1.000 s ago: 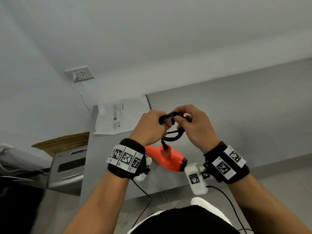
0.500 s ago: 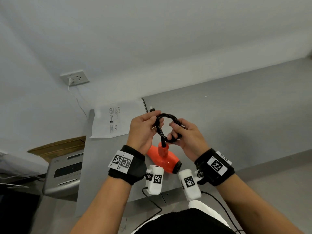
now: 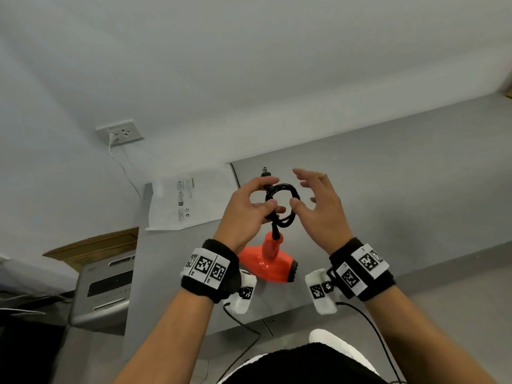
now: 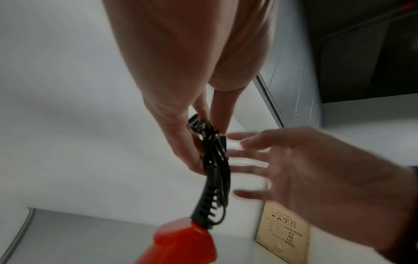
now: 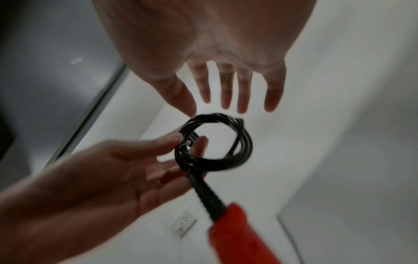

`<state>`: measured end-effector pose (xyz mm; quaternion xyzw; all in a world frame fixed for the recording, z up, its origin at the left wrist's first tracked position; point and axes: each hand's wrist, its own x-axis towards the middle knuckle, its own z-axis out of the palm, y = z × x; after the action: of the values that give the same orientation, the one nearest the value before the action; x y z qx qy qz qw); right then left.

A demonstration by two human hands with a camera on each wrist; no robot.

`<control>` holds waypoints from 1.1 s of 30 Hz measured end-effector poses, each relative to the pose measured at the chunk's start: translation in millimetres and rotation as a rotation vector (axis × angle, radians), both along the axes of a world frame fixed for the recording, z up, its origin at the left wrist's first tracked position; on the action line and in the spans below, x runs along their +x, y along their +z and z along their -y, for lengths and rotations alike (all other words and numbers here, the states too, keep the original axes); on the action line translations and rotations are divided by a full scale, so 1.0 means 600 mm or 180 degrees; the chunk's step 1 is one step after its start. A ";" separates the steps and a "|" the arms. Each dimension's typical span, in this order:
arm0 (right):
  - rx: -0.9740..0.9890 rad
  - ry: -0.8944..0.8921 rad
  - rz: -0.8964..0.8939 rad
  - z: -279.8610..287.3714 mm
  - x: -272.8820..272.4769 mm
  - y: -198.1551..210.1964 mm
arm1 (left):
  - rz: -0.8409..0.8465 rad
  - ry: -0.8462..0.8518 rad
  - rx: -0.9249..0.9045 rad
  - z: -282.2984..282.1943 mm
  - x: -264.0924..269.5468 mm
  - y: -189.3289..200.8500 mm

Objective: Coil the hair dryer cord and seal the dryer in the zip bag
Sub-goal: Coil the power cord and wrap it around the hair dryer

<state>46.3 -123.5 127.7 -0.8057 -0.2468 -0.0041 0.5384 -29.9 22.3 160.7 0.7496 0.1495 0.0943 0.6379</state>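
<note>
Right hand (image 3: 318,214) let go, now spread wide; left hand (image 3: 246,214) pinches one cord coil (image 3: 282,206), one dryer (image 3: 266,261) below.

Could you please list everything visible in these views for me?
hair dryer: one, orange-red, centre foreground
cord coil: one, black, above the hair dryer
plug: one, black, at the coil's top
table: one, grey, ahead
zip bag: one, white, on the table's far-left corner
wall outlet: one, white, left wall
cardboard box: one, brown, left of the table
machine: one, grey, below the box
wristbands: two, black, on the wrists
left hand: one, bare, grip pinching the coil
right hand: one, bare, grip open beside the coil
</note>
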 end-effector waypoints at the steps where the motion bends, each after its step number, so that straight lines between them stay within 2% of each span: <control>1: -0.0060 -0.0089 0.0459 0.002 -0.004 0.004 | 0.0039 -0.0047 0.0052 -0.001 0.001 0.001; 2: -0.0020 -0.0200 0.0779 0.004 -0.007 0.010 | 0.0076 -0.0073 0.0089 -0.001 0.001 0.001; 4: 0.0107 -0.0351 0.0928 0.003 -0.013 0.021 | 0.0129 -0.0095 0.0134 -0.003 0.001 0.001; 7: -0.0143 -0.0107 0.0560 -0.006 -0.016 0.026 | 0.0167 -0.0098 0.0069 0.001 0.003 0.001; 11: -0.0487 0.0163 0.0154 -0.019 -0.015 0.011 | 0.0123 -0.0142 -0.0389 0.008 0.007 -0.009; 17: -0.0927 0.0202 0.0096 -0.011 0.005 -0.015 | 0.0186 -0.0324 -0.0995 0.005 -0.003 -0.028; 19: -0.0891 0.0110 -0.0070 -0.005 0.017 -0.026 | 0.0142 -0.0323 -0.0668 0.000 -0.003 -0.046; 23: -0.0945 -0.0111 -0.0598 0.019 0.065 -0.054 | -0.0381 -0.0067 0.0581 -0.015 -0.007 -0.105; 27: -0.0266 -0.0249 -0.1765 0.051 0.118 -0.104 | -0.1188 -0.0634 0.1816 -0.010 -0.022 -0.181; 30: 0.0003 -0.0310 -0.2296 0.067 0.138 -0.141 | -0.1531 -0.0931 0.2206 0.002 -0.030 -0.239; 33: 0.0120 -0.0549 -0.2632 0.084 0.152 -0.190 | -0.1691 -0.0928 0.2327 0.005 -0.027 -0.267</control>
<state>137.4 -173.8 13.8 -0.7473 0.0585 0.2699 0.6044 -46.4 19.6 0.7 0.9363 0.1577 -0.1446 0.2784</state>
